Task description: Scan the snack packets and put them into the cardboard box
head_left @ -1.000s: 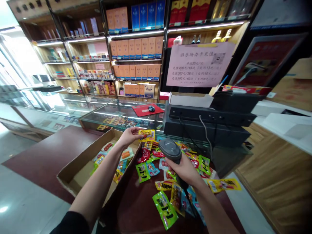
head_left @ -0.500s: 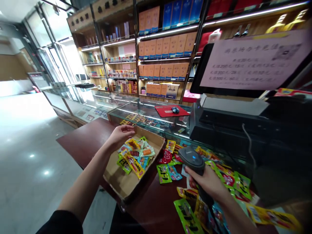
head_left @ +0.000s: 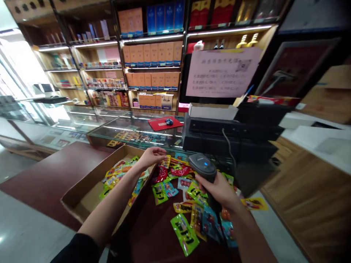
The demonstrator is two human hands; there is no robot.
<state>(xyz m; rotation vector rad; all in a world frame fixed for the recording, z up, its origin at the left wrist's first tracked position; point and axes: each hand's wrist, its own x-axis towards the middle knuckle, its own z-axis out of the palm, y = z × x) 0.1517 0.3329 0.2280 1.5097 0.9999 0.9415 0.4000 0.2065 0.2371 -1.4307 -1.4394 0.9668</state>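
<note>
My right hand point(head_left: 221, 190) is wrapped round the handle of a dark barcode scanner point(head_left: 202, 166) with a blue light on its head. Loose snack packets lie on the table beneath it, among them a green packet point(head_left: 184, 234) and a blue one point(head_left: 210, 221). My left hand point(head_left: 153, 157) is over the far right edge of a cardboard box point(head_left: 82, 184), fingers loosely bent and apart. Its fingertips are at a small yellow packet point(head_left: 166, 161); whether they touch it I cannot tell. Inside the box is a heap of mixed snack packets point(head_left: 116, 174), partly behind my left forearm.
A dark red table point(head_left: 35, 175) bears the box and packets. Behind it runs a glass display counter point(head_left: 123, 126) with a red mat point(head_left: 164, 123) and a mouse point(head_left: 169, 121). A monitor carrying a pink paper sign point(head_left: 222, 73) stands at the back right. Stocked shelves line the wall.
My left hand has moved right, from above the box's packets to the pile beside it. The view has turned right. My right hand still holds the scanner.
</note>
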